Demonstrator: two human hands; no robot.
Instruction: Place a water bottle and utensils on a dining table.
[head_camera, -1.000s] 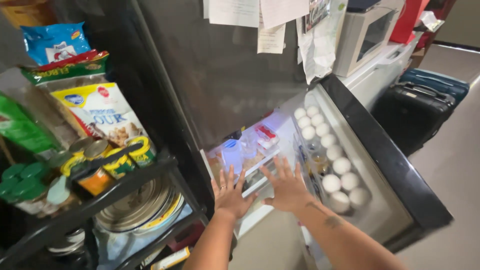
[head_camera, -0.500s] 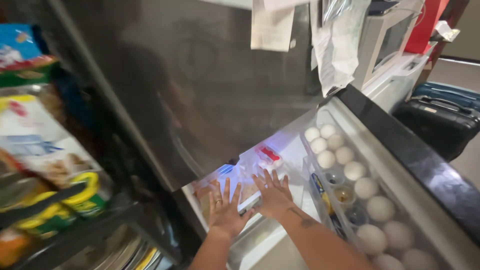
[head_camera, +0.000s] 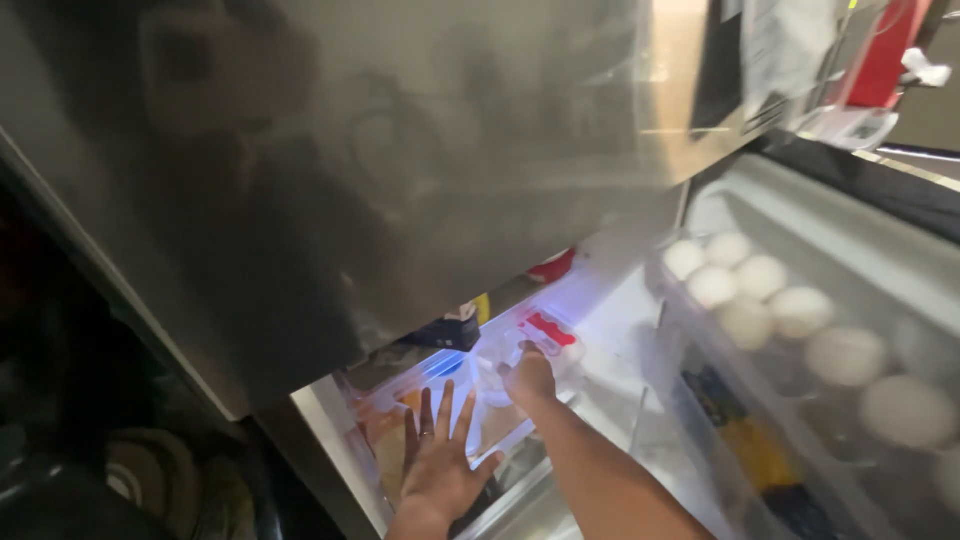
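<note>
Left hand (head_camera: 437, 468) spread flat, fingers wide, on the clear drawer (head_camera: 400, 400) low in the fridge. Right hand (head_camera: 529, 378) curled over a clear container (head_camera: 500, 355) just right of drawer, nearer; grasp uncertain. Drawer's long axis crosswise. Eggs (head_camera: 800, 310) farther right.

Cool white light shines from inside the fridge (head_camera: 600, 300), leaving the left side nearly black. The steel door (head_camera: 400, 150) carries murky reflections and a warm glare patch near its top right. The eggs (head_camera: 800, 310) at right are soft and blurred, and the edges smear.
</note>
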